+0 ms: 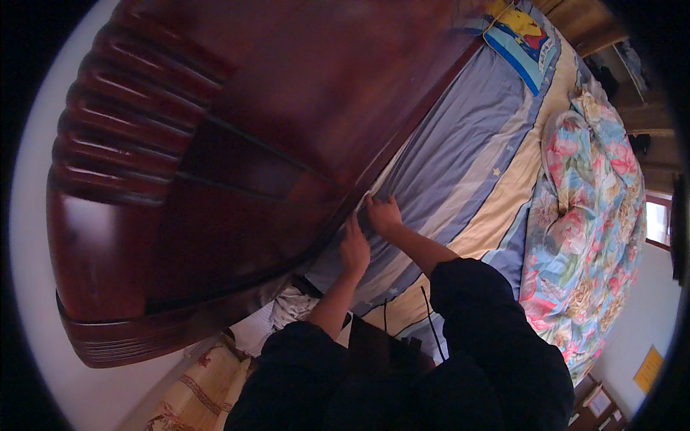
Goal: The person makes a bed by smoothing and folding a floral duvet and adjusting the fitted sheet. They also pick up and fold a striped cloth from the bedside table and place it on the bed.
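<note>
A grey, cream and yellow striped bed sheet [447,156] covers a mattress beside a glossy dark red wooden headboard [269,108]. Both my hands are at the seam between the two. My left hand [354,250] lies with its fingers pointing along the sheet's edge, against the headboard's base. Just to the right, my right hand [384,215] has its fingers bent at a pale strip of cloth along that edge; whether they pinch it is hard to tell. The fingertips of both hands are partly hidden in the gap.
A bunched floral quilt [579,231] lies along the right side of the bed. A blue and yellow cartoon pillow [523,40] rests at the top. Beige patterned fabric [199,388] and crumpled pale cloth [291,307] are at the lower left. Wooden shelves [649,116] stand at the far right.
</note>
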A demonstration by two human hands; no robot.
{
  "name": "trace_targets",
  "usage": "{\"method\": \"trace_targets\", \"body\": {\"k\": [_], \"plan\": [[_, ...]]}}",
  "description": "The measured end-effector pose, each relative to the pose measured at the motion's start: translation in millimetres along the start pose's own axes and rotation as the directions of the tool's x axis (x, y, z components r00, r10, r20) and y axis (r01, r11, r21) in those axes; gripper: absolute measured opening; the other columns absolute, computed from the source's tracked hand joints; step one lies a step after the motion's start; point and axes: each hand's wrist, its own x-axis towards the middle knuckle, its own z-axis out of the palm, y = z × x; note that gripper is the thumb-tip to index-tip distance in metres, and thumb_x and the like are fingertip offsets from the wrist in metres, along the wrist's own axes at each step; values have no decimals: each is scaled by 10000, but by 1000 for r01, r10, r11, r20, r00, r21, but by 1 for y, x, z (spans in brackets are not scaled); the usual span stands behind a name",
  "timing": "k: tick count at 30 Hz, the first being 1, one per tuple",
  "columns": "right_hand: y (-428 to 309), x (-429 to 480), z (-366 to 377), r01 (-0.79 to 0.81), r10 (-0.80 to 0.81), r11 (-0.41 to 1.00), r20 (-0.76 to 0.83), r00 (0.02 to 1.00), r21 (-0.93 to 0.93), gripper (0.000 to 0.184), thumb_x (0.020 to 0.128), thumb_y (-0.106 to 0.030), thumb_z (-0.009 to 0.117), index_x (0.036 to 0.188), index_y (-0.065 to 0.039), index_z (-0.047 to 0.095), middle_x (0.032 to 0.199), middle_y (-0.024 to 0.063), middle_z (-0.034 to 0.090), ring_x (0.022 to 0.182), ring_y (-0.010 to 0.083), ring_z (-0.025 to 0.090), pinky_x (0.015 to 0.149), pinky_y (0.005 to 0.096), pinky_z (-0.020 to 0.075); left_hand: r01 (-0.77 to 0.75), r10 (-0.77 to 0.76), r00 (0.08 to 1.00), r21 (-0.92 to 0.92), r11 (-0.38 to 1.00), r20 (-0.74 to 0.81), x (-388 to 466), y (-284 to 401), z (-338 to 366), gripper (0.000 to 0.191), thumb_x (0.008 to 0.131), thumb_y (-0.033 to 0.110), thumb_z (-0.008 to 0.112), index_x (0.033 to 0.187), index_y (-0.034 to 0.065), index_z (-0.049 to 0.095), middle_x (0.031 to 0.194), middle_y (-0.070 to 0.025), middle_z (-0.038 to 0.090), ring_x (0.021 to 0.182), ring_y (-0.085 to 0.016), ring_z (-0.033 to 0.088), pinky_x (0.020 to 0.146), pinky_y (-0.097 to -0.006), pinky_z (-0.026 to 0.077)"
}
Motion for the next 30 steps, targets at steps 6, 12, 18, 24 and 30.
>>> {"method": "trace_targets", "body": {"k": [6,12,18,24,30], "plan": [[8,-9,19,34,-36,999,-65,997,-33,383,752,-156,448,1127,-79,419,935,125,542,869,231,547,821,390,341,-153,162,981,87,984,-107,9,-1,1,525,729,31,477,1231,56,328,1191,-162,441,864,-313,562,693,-391,468],[12,16,5,156,-149,986,111,983,-64,370,754,-187,452,1117,-123,491,1100,140,480,1016,260,475,874,409,319,-31,28,999,96,995,36,17,-9,8,577,710,46,498,1253,125,321,1099,-141,502,814,-319,568,664,-415,467],[8,12,-1,187,-158,953,135,978,-236,345,760,-230,442,1086,-141,514,1193,154,417,1082,274,424,942,452,255,-180,197,971,130,975,-132,19,-11,9,614,680,85,561,1244,167,332,1139,-96,463,702,-305,582,592,-391,483],[22,-3,6,239,-235,971,-152,960,11,359,758,-204,429,1100,-112,484,1173,140,437,1106,253,409,963,430,246,-214,248,957,216,953,-147,22,-8,7,645,663,119,594,1247,187,328,1040,-81,486,685,-287,584,570,-370,487],[23,11,8,208,-203,976,86,975,-56,327,742,-174,430,1047,-80,502,1064,93,527,993,236,500,922,412,294,-200,218,972,177,964,-85,25,-13,8,662,674,130,589,1265,172,294,1073,-105,505,708,-312,585,584,-398,483]]}}
